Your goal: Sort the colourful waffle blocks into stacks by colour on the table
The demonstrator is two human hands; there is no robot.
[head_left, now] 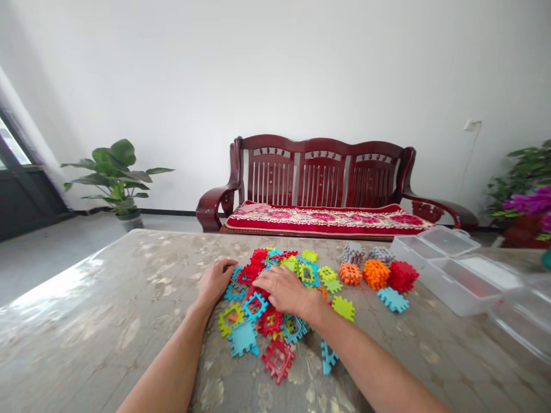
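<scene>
A loose heap of notched plastic interlocking tiles (243, 337) in red, blue, lime green and grey lies on the table before me. My left hand (216, 281) rests at the heap's left edge, fingers loosely curved against the outer tiles and gripping nothing visible. Over the middle of the heap reaches my right hand (286, 288), its fingers extended down onto red and blue tiles; the fingertips are partly hidden. Nearest me lies a dark red window-frame tile (278, 359). Sorted stacks stand to the right: orange tiles (376, 274), red tiles (403, 276), grey tiles (353, 253) and blue tiles (393, 300).
Clear plastic boxes with open lids (460, 281) stand at the table's right. A patterned cover lies on the table (107, 321). Beyond it is a wooden bench (322, 172) with a red cushion (331, 219). A potted plant (120, 178) stands left, purple flowers (531, 203) right.
</scene>
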